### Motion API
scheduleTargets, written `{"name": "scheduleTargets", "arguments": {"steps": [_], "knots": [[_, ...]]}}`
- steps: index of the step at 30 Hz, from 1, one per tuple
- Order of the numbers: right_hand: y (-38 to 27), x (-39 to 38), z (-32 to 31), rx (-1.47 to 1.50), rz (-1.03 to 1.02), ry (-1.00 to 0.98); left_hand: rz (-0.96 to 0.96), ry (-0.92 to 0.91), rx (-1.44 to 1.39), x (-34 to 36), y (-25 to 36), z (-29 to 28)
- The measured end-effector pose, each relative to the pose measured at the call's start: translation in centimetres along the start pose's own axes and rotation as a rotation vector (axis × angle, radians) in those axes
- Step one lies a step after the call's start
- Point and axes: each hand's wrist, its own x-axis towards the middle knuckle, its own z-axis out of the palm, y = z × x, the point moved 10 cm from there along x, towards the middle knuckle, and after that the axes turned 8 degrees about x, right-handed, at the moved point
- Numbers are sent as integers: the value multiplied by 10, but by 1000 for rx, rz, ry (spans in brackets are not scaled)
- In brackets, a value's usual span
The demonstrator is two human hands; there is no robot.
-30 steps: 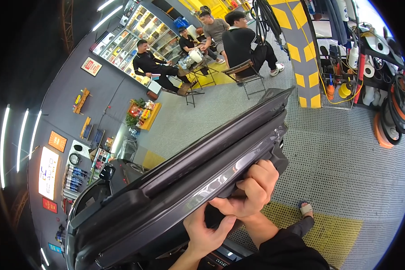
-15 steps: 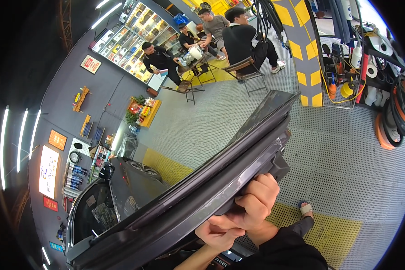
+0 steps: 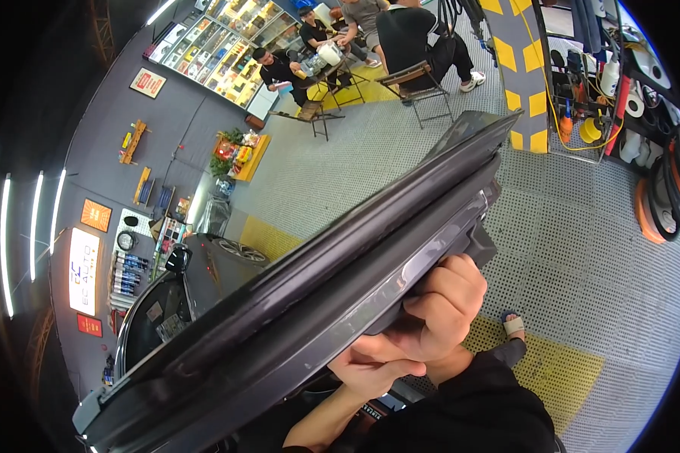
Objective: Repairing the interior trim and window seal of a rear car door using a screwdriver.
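A long dark grey car panel (image 3: 302, 332), with ridged edges and a glossy strip, slants from the lower left to the upper right. My right hand (image 3: 449, 302) is closed around its lower edge, near the upper right end, with the knuckles up. Just below and to the left, my left hand (image 3: 378, 366) is closed at the same edge, its thumb pointing right and its fingertips partly hidden. The two hands touch or nearly touch. What lies under the fingers is hidden by the panel and the hands.
A dark car (image 3: 211, 268) stands behind the panel at left. Several people sit around a small table with folding chairs (image 3: 419, 83) at the back. A yellow-striped grey pillar (image 3: 523, 98) and a loaded tool rack (image 3: 582, 106) stand at right, by an orange-black machine (image 3: 653, 211).
The panel's far end and both hands sit higher in the view, and the panel looks larger. Most of the background has shifted upward too. Both hands keep their closed grip.
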Motion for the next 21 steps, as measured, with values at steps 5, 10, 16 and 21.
{"name": "scheduleTargets", "arguments": {"steps": [5,10,16,21], "knots": [[0,0,0,-2,16,-8,-50,-10,18,0,-2,1],[-3,-2,-2,-8,-26,31,-80,5,-13,0,-3,1],[-3,-5,-3,17,-63,82,-26,18,24,2,-2,-1],[-1,-5,-2,41,-61,23,-69,-14,26,-3,-6,0]]}}
